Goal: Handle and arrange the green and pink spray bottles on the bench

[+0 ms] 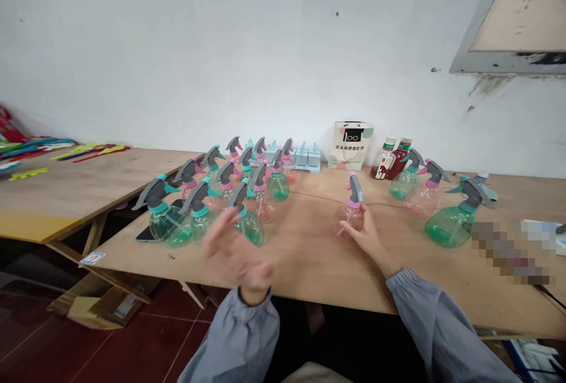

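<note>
My right hand [363, 231] is closed around the round body of a pink spray bottle [345, 215], which stands upright on the wooden table. Its trigger head is grey with a pink collar. My left hand [236, 253] is raised over the front of the table, blurred by motion, with fingers and thumb apart and nothing in it. Just behind it stands a green spray bottle [252, 227]. Several more green and pink spray bottles are grouped on the left, among them a front green one [170, 224]. To the right stand two green bottles [451, 225] and a pink one [422, 197].
Along the wall are a light blue rack [308, 159], a paper bag [351, 146] and two red-brown drink bottles [393, 162]. A dark phone [145, 234] lies under the left bottles. Another table [110, 177] with colourful strips adjoins at left. Cardboard boxes [110, 306] sit below.
</note>
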`<control>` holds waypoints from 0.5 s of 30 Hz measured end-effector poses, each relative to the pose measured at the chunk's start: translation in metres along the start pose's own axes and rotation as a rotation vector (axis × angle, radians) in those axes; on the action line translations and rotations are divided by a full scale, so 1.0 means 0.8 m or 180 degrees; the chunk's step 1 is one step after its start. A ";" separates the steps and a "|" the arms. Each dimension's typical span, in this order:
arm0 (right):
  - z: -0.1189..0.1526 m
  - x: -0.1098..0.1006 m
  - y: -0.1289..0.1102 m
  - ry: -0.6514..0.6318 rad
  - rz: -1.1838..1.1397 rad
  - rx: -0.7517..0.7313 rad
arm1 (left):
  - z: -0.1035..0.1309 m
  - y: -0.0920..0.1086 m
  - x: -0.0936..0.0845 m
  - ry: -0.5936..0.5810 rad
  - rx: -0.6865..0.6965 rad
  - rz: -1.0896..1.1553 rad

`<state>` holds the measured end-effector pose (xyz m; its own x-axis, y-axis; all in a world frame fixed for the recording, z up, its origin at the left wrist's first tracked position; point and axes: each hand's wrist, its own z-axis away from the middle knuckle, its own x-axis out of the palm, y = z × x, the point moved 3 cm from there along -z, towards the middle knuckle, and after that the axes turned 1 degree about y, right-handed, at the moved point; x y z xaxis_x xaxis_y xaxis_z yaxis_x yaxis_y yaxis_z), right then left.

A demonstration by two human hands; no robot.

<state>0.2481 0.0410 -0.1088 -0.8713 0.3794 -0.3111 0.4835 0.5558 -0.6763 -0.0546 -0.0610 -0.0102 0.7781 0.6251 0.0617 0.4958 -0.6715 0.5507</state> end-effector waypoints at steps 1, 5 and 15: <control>0.003 0.003 -0.003 -0.0038 0.0006 -0.0035 | 0.007 0.013 0.020 -0.0071 0.0038 0.0303; 0.014 0.017 -0.024 -0.0390 -0.0036 -0.0349 | 0.033 0.035 0.124 -0.1594 -0.0614 0.0606; 0.027 0.011 -0.081 -0.1277 0.0530 -0.1219 | 0.031 0.029 0.182 -0.1746 -0.1149 0.0906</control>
<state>0.2070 -0.0077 -0.0823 -0.7084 0.2160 -0.6720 0.5475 0.7690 -0.3299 0.0796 0.0045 -0.0087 0.9871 0.0913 -0.1315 0.1600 -0.5460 0.8223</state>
